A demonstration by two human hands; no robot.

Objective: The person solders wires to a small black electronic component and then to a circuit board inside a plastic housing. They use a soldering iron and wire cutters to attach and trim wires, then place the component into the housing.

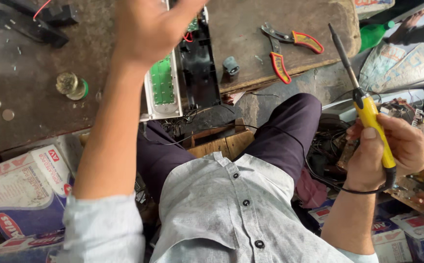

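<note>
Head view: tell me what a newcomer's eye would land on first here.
The yellow-handled soldering iron, gripped in the right hand at the right with its tip pointing up, stands out first. Next comes the left hand, reaching over the opened white and black device with its green circuit board on the brown workbench. Red-handled pliers lie open further right on the bench.

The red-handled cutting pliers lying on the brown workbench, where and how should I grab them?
Take the red-handled cutting pliers by both red grips, closing one hand over the pair from above. They lie flat on the brown workbench with handles spread, and the bare space around them probably leaves room. The metal jaws point away towards the bench's far side.
</note>
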